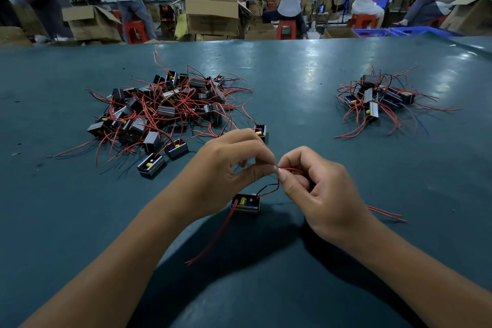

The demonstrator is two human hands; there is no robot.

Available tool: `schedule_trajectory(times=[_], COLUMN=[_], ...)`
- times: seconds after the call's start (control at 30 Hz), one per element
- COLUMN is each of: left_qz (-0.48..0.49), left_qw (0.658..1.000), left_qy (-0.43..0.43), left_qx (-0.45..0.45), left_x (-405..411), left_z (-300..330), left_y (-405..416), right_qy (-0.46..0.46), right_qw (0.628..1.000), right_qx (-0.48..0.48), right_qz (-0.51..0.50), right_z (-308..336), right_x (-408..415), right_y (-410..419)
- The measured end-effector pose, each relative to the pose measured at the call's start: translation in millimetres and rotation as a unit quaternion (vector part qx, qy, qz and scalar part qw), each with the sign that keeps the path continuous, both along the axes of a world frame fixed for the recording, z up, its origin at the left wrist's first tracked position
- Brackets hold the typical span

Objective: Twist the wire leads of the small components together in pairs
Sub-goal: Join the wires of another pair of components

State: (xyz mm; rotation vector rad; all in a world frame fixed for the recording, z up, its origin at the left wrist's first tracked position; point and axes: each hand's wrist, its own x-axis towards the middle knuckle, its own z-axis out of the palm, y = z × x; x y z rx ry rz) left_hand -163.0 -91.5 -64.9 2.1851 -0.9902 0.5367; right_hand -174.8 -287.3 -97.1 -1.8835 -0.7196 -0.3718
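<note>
A small black box component (245,203) with a yellow part inside lies on the teal table (292,82), just below my two hands. Red and black wire leads (269,189) rise from it to my fingertips. My left hand (229,168) pinches the lead ends between thumb and forefinger. My right hand (316,189) pinches the same leads right beside it, with a red wire curving through its fingers. Another red lead (213,237) trails from the box toward me.
A large heap of black components with red wires (165,109) lies at the left. A smaller heap (380,100) sits at the right. Two red wires (386,213) stick out from behind my right wrist. Beyond the table's far edge are cardboard boxes (213,16), red stools and seated people.
</note>
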Motion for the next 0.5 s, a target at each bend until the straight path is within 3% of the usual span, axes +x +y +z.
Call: schedule_trajectory(times=[0.07,0.13,0.23,0.27,0.3,0.4,0.5], left_qz=[0.003,0.009,0.011,0.006,0.001,0.005,0.040], left_qw=[0.997,0.962,0.802,0.770,0.761,0.808,0.913], left_qy=[0.073,0.245,0.526,0.564,0.573,0.517,0.351], left_qx=[-0.017,-0.123,-0.281,-0.299,-0.303,-0.282,-0.202], left_x=[-3,-8,-12,-13,-13,-10,-5], left_z=[-1,-1,-3,-3,-3,0,1], left_y=[-2,-8,-18,-20,-20,-15,-4], right_qy=[-0.014,-0.026,-0.035,-0.032,-0.031,-0.029,-0.012], right_qw=[1.000,0.999,0.999,0.999,0.999,0.998,0.999], right_qx=[-0.005,-0.011,-0.024,-0.022,-0.021,-0.017,-0.001], right_qz=[-0.010,-0.020,-0.030,-0.031,-0.033,-0.045,-0.039], right_z=[1,1,0,0,0,0,-1], right_x=[0,-1,-2,-1,-1,1,2], right_y=[0,0,0,0,0,0,-1])
